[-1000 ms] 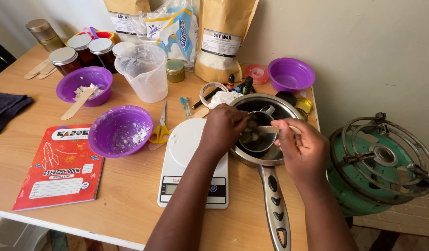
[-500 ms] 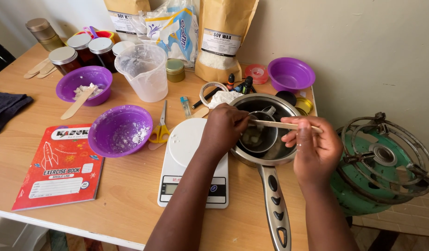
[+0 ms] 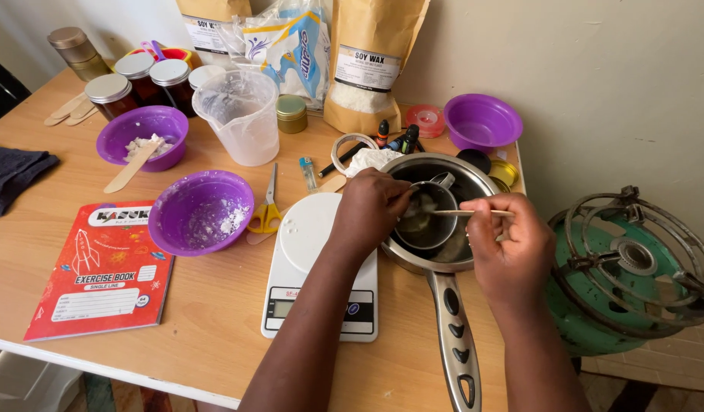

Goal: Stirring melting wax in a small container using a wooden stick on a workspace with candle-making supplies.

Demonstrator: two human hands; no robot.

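A steel saucepan with a long handle sits on the wooden table, to the right of a white kitchen scale. Inside it stands a small metal cup with melting white lumps. My left hand grips the cup's near rim. My right hand holds a flat wooden stick level, its tip dipped into the cup.
A green stove burner stands off the table's right edge. Purple bowls, a clear measuring jug, yellow scissors, jars, brown paper bags, small bottles and a red exercise book crowd the table.
My right hand swept the wooden stick around in the cup, out to the right and back in. My left hand stayed on the cup. The camera shifted slightly.
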